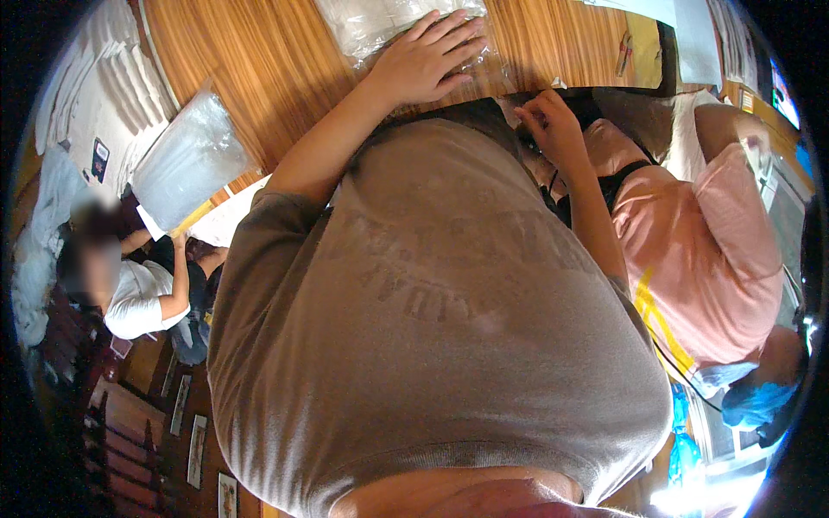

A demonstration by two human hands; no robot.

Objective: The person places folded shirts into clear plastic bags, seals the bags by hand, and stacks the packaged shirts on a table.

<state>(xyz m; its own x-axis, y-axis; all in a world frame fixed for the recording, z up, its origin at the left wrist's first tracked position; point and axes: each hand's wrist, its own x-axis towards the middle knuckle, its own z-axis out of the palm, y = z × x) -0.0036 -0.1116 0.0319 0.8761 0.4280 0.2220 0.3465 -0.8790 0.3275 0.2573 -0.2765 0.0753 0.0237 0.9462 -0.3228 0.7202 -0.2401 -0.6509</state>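
Far left: stacks of white folded sheets [129, 82] lie along the edge of the view. Just beside them is a clear plastic package [194, 155], its film wrinkled and catching light. Below it, a co-worker in a white shirt [142, 298] sits with both arms toward a yellow-edged item [192, 219]; what their fingers grip is too small to tell.

Centre: wood-grained table [233, 43] runs across the upper part of the view. A clear plastic bag [367, 24] lies flat on it at the top edge, partly out of view. The left hand [419, 62] rests palm down over the bag's lower right part; fingers extended and spread apart, thumb held away from them, nothing clamped. Bag contents: pale, not identifiable. The wearer's grey-brown shirt [440, 345] fills the middle below.

Right of centre: the right hand [557, 129] is at the near table edge, well apart from the bag. Fingers loosely bent; cannot tell whether they close on anything, the area beneath being dark.

Far right: a hand tool [623, 52] lies on a yellow sheet [644, 56] on the table. Beside the wearer, a co-worker in a pink shirt [704, 250] leans toward the table.
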